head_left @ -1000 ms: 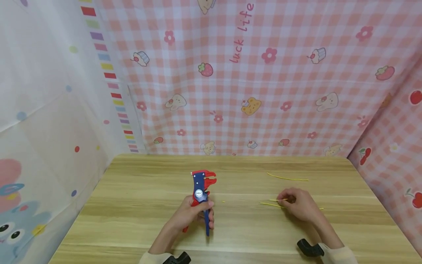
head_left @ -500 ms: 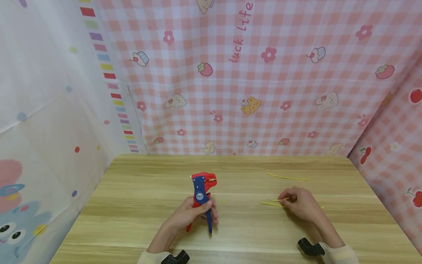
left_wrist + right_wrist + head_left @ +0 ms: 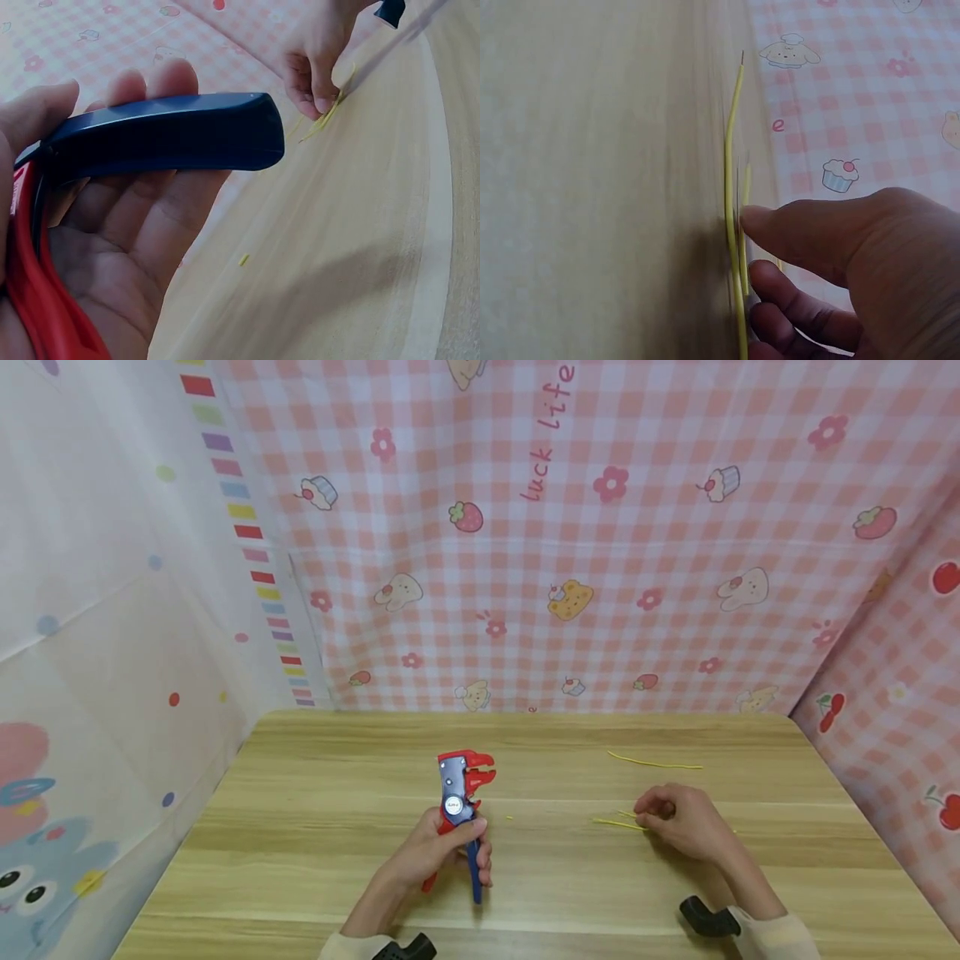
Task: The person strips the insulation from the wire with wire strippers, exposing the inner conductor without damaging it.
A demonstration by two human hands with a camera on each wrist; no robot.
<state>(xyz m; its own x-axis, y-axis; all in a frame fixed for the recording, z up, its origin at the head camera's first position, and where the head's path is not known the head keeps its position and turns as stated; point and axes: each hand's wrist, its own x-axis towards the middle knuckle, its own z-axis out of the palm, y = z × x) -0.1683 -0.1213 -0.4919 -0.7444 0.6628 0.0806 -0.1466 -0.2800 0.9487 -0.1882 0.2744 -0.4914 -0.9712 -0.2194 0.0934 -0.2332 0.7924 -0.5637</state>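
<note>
Red-and-blue wire strippers (image 3: 453,785) stand upright in my left hand (image 3: 442,850), their jaws apart at the top right. In the left wrist view the fingers lie behind the dark blue handle (image 3: 172,135), with the thumb near its pivot end. At the right, my right hand (image 3: 686,822) has its thumb and fingers curled low over the table at a yellow wire (image 3: 743,259), seemingly pinching it; the fingers hide part of it. Alongside lies a longer yellow wire (image 3: 730,172) with a bare metal tip.
Farther back on the wooden table (image 3: 315,827) lies another yellow wire (image 3: 654,763). A tiny yellow offcut (image 3: 509,817) sits between the two hands. Patterned cloth (image 3: 525,568) hangs behind the table and at both sides.
My left hand squeezed the wire strippers' handles half a second ago, closing the jaws, and has since loosened, so they are apart again. The right hand stays nearly in place; its wire's angle has shifted.
</note>
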